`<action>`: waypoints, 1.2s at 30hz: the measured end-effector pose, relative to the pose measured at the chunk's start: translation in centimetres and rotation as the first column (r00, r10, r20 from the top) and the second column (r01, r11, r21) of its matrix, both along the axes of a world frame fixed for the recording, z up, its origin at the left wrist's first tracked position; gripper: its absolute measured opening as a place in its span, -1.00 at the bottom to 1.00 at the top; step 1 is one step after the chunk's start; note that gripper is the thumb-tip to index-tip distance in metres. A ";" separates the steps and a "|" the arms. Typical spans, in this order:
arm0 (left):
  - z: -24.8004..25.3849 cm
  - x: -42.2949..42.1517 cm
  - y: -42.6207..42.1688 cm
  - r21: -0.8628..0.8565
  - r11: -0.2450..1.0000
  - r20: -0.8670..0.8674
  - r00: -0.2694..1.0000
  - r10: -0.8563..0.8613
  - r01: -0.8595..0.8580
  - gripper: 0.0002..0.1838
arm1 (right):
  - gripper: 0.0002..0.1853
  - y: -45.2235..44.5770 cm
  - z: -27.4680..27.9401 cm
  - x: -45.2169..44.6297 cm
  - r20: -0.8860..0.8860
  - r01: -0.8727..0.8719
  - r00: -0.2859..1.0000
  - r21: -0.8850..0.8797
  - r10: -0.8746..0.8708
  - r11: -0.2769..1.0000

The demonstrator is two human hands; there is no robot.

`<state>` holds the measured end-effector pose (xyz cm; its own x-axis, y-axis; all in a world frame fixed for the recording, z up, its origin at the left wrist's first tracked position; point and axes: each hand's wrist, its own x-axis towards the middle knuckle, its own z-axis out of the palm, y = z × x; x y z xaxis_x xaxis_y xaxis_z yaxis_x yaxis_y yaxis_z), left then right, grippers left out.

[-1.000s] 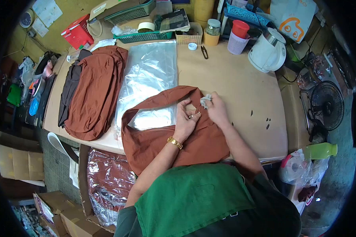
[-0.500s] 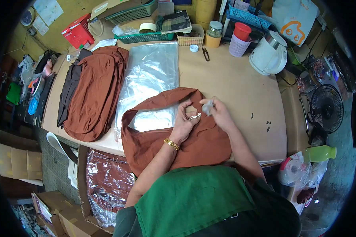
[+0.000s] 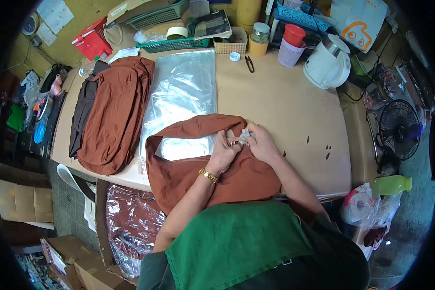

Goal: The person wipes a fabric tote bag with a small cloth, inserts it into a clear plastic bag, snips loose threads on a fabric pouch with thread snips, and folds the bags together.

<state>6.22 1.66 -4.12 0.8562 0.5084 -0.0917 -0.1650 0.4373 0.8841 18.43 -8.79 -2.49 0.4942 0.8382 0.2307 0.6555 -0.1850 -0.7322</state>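
A rust-brown fabric bag (image 3: pixel 203 181) with a wide looped strap lies at the table's front edge. My left hand (image 3: pixel 223 155) is closed at the strap's right end, pinching a small shiny metal fitting (image 3: pixel 234 143) on the bag. Against that fitting, my right hand (image 3: pixel 261 144) presses a crumpled whitish cloth (image 3: pixel 245 137), its fingers closed round it. The fitting's exact shape is partly covered by my fingers and the cloth.
Clear plastic bags (image 3: pixel 183 92) lie flat beyond the bag. A stack of brown bags (image 3: pixel 113 116) sits left of them. Thread snips (image 3: pixel 249 64), a white cap (image 3: pixel 234 56) and a white kettle (image 3: pixel 327 63) stand or lie farther back. A carton (image 3: pixel 101 217) with plastic-wrapped brown goods is below left.
My right hand has moved left and slightly down, bringing the cloth from beside the metal fitting onto it. The strap's top has sunk a little. My left hand keeps its hold.
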 end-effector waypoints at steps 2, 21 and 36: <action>-0.4 0.0 -0.1 0.100 0.995 -0.012 1.000 -0.007 0.008 -0.27 | -0.88 1.2 -0.3 -0.5 0.002 0.084 0.996 -0.039 -0.084 0.996; 4.1 -4.5 6.9 0.918 0.102 -0.390 0.819 0.421 0.384 -0.75 | -0.64 -4.0 6.7 -4.0 0.325 -0.044 0.937 -0.254 0.128 0.966; 4.6 -7.0 5.8 0.921 -0.046 -0.381 0.918 0.112 0.388 -0.31 | -0.22 -8.1 2.5 5.9 0.239 0.149 0.970 -0.416 -0.050 0.897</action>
